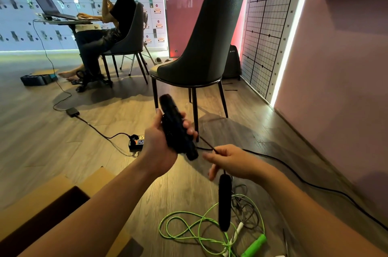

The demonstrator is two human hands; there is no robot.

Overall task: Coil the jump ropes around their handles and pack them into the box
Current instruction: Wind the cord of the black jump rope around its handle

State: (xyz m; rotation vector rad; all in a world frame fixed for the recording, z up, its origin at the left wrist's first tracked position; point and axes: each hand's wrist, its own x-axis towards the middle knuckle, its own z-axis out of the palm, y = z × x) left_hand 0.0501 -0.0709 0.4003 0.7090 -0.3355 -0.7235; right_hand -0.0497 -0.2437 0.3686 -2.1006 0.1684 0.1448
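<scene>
Left hand (161, 141) is wrapped tight around a fat black foam handle (177, 128), held up at a slant over the wood floor (52, 141), and it looks like thin black rope (206, 143) is already wound on it. A short stretch of that rope runs off the near end to the right hand (230, 162), which pinches it between curled fingers. The second black foam handle (224, 202) dangles straight down just under that hand.

On the floor near right there's a bright green jump rope (184, 225) in loose loops, with its green handle (254, 245) and a white handle (237, 230) beside it, plus a grey tangle I can't make out.

The open brown cardboard box (98, 179) sits near left. A dark padded chair (205, 46) stands just beyond the hands, and a power strip (137, 141) lies to its left.
</scene>
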